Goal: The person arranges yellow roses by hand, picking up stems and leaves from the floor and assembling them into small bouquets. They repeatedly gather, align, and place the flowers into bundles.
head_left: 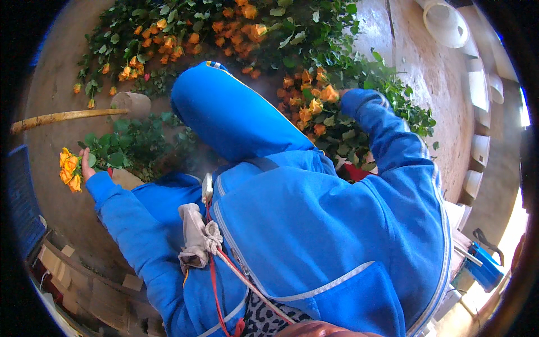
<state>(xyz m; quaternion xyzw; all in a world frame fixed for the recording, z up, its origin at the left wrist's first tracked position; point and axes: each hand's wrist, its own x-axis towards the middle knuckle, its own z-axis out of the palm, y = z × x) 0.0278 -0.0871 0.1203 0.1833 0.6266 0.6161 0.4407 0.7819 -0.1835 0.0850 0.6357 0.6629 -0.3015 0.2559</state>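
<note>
At the left, my left hand [87, 165] is closed around a small bunch of yellow-orange roses [69, 169]. The blooms stick out past my fingers, and leafy green stems [119, 147] lie to the right of the hand. My right hand [349, 93] reaches into a pile of orange roses [303, 112] on the right. It is right beside one rose head [329, 94]. Sleeve and motion blur hide most of its fingers, so I cannot make out whether it grips that rose.
More orange roses [241, 33] with dense leaves spread over the far floor. A wooden handle [67, 117] with a pale cylindrical head [132, 104] lies at left. White buckets [446, 25] line the right wall. A blue crate [23, 202] stands far left; cardboard [84, 286] lies lower left.
</note>
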